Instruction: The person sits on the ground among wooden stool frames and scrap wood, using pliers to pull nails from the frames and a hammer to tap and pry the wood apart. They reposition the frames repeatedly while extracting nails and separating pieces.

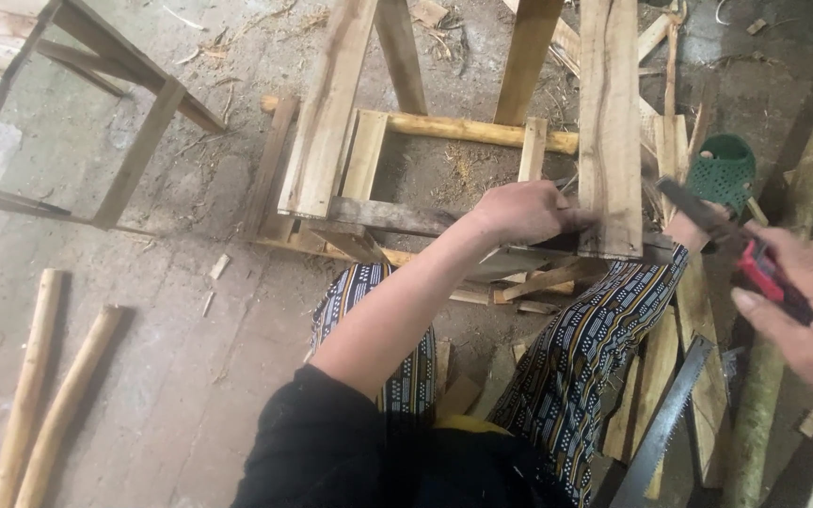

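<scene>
Planks make up a wooden frame (444,169) lying on the dirt floor (143,282), with four boards running away from the person across it. The left hand (519,212) rests on the near end of the rightmost plank (609,122), fingers curled together and pinching something thin and metallic, too small to make out. Right of the frame, the right hand (806,301) is blurred and partly cut off by the picture's edge; its fingers wrap round a red-handled tool (741,249) whose dark head points toward the frame. Two round poles (44,395) lie left of the frame. One green sandal (725,169) sits right of it. One saw blade (665,423) lies near it, its handle hidden.
</scene>
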